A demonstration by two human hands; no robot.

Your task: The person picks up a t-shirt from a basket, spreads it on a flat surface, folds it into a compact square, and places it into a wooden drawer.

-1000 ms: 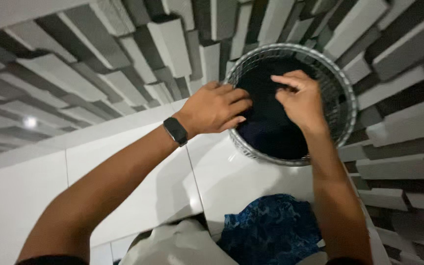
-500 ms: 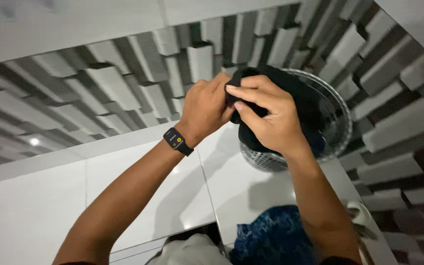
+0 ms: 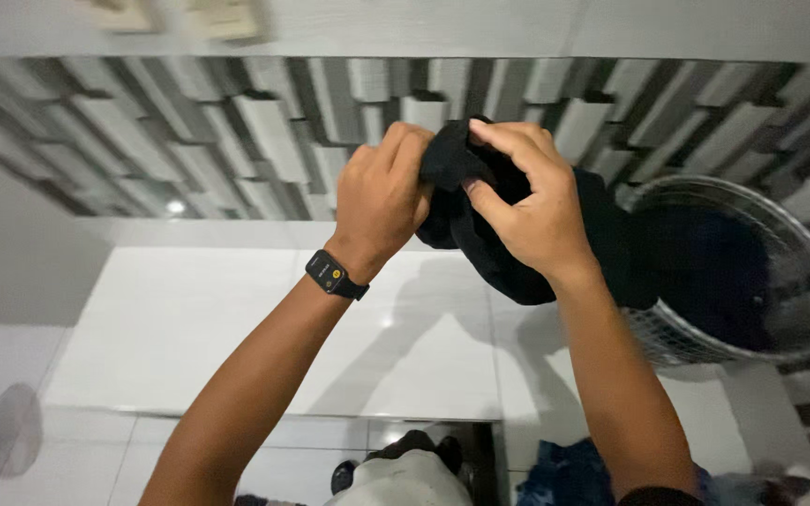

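A: Lifted higher since half a second ago, the black garment (image 3: 480, 220) is now raised clear of the wire basket (image 3: 696, 337), and the view is swung left. What is seen, left to right?

B: White counter (image 3: 217, 319) at left. Left hand (image 3: 382, 201), black wristwatch (image 3: 335, 275) on its wrist, is clenched on the garment's top edge. Right hand (image 3: 527, 201) is pinched on the same bunched cloth, just beside the left.

A: Where is the garment hung?

B: It is held mid-air between both hands, above the counter, draped down toward the basket's left rim. Dark cloth is seen inside the basket at right. Blue patterned fabric (image 3: 564, 473) is seen low, near the right forearm.
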